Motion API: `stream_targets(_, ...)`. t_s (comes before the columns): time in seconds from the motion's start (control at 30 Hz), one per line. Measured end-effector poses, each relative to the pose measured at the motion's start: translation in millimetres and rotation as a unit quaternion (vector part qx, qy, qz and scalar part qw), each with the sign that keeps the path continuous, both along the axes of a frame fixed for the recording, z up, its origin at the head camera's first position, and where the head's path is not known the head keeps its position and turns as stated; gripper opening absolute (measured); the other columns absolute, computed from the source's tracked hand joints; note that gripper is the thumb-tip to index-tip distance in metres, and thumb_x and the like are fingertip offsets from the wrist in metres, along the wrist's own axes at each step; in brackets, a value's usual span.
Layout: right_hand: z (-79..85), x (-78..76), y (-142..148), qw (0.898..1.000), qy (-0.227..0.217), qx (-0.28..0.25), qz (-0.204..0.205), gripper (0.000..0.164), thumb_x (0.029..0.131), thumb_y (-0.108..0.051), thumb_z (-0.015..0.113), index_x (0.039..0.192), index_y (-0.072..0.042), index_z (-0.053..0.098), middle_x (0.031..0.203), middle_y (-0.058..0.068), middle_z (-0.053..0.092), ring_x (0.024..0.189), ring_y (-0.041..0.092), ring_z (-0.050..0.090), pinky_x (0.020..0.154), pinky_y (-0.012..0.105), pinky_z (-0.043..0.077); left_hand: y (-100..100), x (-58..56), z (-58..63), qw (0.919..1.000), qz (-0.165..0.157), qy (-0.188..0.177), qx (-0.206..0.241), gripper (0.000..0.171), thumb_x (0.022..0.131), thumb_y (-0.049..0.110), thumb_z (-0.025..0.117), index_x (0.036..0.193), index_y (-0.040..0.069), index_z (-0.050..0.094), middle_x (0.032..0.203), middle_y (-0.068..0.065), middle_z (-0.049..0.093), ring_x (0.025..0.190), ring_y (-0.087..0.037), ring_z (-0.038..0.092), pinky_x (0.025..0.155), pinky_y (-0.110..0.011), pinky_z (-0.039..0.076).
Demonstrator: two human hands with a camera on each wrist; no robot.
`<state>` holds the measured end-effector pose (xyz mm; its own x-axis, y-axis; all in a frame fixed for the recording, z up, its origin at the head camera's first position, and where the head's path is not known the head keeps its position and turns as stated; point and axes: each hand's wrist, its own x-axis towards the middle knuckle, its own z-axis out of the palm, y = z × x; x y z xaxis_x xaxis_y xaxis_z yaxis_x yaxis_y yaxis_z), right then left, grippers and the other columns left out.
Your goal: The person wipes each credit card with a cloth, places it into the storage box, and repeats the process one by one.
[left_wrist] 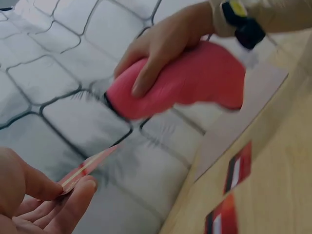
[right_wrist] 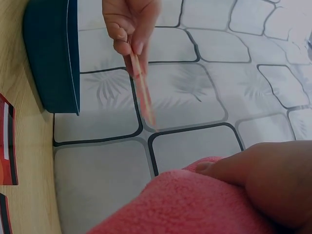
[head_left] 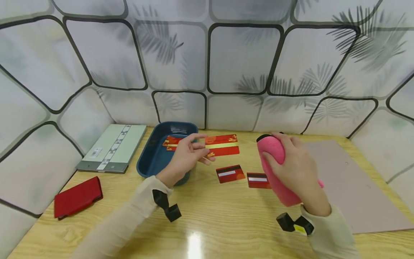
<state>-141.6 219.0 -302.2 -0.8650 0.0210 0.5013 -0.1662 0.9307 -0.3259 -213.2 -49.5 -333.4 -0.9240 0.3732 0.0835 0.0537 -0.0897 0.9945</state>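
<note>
My left hand [head_left: 185,157] pinches a red paper envelope [head_left: 223,139] with a gold band between thumb and fingers. It holds the envelope up beside the blue bin [head_left: 144,158], and the left wrist view shows it nearly edge-on. In that bin lie more red and gold envelopes [head_left: 171,141]. My right hand [head_left: 299,169] grips a soft pink fleecy thing [head_left: 279,183] with a black edge at its upper end, raised over the table. Below, between my hands, are two red cards with black stripes: one on the left [head_left: 230,174], the other [head_left: 256,184] partly covered by the pink thing.
A pale green folder-like case [head_left: 108,149] lies behind on the left, with a red wallet [head_left: 77,197] in front of it. A flat greyish sheet [head_left: 352,187] covers the table's right side. Patterned cloth walls [head_left: 244,57] stand along the back and sides.
</note>
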Motion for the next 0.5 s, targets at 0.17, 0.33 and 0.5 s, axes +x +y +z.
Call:
stream_targets(0.17, -1.4, 0.2, 0.5, 1.000, -0.001, -0.003, 0.005, 0.052, 0.083, -0.023, 0.072, 0.130, -0.011, 0.053, 0.106, 0.022, 0.055, 0.083, 0.043, 0.058, 0.063, 0.060, 0.051, -37.8, -20.8, -5.2, 0.9978, 0.041, 0.023, -0.047, 0.050, 0.095, -0.006, 0.053, 0.143, 0.001, 0.040, 0.092, -0.009, 0.069, 0.068, -0.014, 0.070, 0.069, -0.032, 0.061)
stream_targets(0.33, -2.1, -1.4, 0.4, 1.000, 0.000, 0.001, 0.006, 0.052, 0.082, -0.024, 0.072, 0.129, -0.012, 0.053, 0.104, 0.022, 0.056, 0.082, 0.043, 0.058, 0.061, 0.059, 0.051, -73.8, -41.7, -15.1, 0.9843, 0.114, 0.080, -0.108, 0.049, 0.096, -0.003, 0.051, 0.143, -0.001, 0.040, 0.108, -0.029, 0.065, 0.065, -0.010, 0.069, 0.067, -0.032, 0.061)
stream_targets(0.5, -5.7, -2.5, -1.4, 1.000, -0.006, 0.007, 0.015, 0.052, 0.083, -0.025, 0.071, 0.129, -0.012, 0.053, 0.102, 0.021, 0.055, 0.081, 0.042, 0.057, 0.061, 0.058, 0.050, -92.1, -49.4, -21.3, 0.9675, 0.152, 0.093, -0.179, 0.050, 0.096, -0.003, 0.050, 0.145, -0.001, 0.039, 0.113, -0.033, 0.062, 0.068, -0.014, 0.070, 0.071, -0.037, 0.061)
